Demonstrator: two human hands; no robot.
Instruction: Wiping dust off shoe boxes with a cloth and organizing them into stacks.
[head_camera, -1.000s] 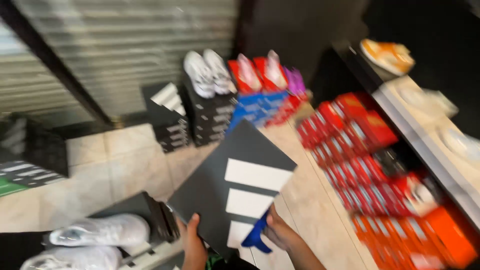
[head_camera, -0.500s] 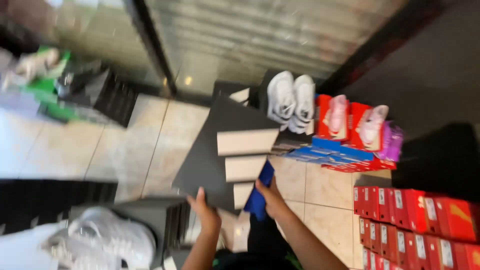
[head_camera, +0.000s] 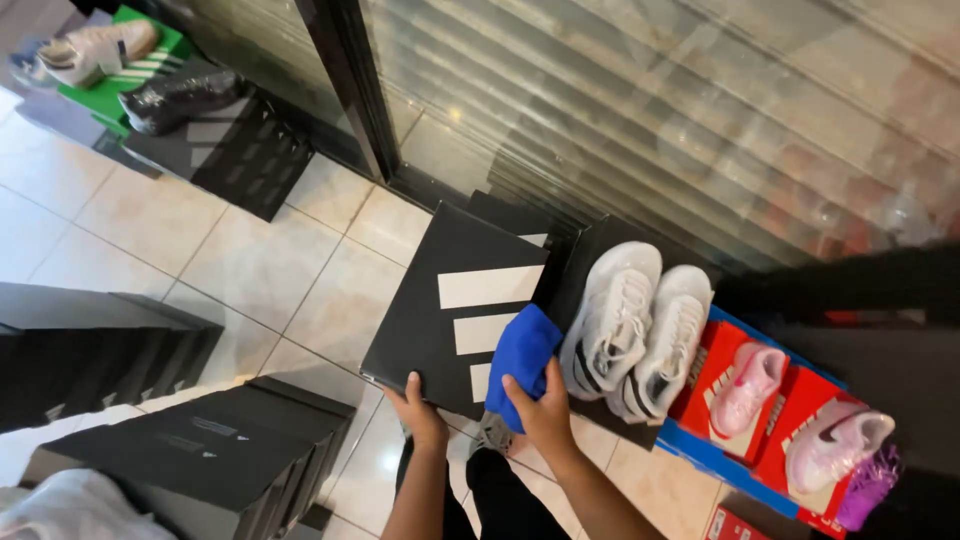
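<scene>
The left hand (head_camera: 420, 415) grips the near edge of a black shoebox lid (head_camera: 455, 305) with three white stripes, fingers curled over the rim, holding it tilted above the tiled floor (head_camera: 250, 270). The right hand (head_camera: 545, 410) is closed around a blue cloth (head_camera: 522, 355), pressing it against the lid's right edge, near the lowest stripe. Just beside the lid to the right, a pair of white sneakers (head_camera: 640, 325) sits on a black box, with pink sneakers (head_camera: 748, 385) on red boxes (head_camera: 705, 365) further right.
</scene>
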